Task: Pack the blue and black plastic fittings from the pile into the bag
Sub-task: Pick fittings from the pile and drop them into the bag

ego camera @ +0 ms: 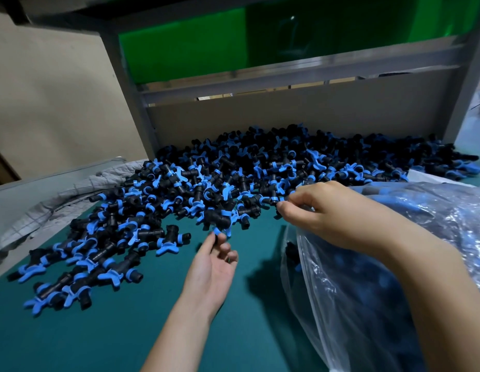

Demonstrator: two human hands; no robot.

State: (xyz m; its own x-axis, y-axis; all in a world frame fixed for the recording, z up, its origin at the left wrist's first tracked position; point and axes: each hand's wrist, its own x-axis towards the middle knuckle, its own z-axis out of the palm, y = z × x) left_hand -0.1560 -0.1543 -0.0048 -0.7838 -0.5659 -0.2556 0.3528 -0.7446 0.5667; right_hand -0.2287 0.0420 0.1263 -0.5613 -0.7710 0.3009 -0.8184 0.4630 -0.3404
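Note:
A big pile of blue and black plastic fittings (260, 170) covers the back and left of the green table (104, 339). My left hand (213, 267) lies palm up at the pile's near edge. Its thumb and fingertips pinch the blue wing of one fitting (218, 222). To the right, my right hand (330, 210) reaches over the bag's mouth, its curled fingers pinching a fitting (273, 201) at the pile's edge. The clear plastic bag (367, 285) lies at the right under my right forearm, with several fittings dimly visible inside.
A grey checked cloth (72, 191) lies bunched at the left edge. A cardboard back panel (287, 114) and a grey metal frame (131, 84) close off the rear, with a green panel (193, 41) above. A bare stretch of mat shows between my hands.

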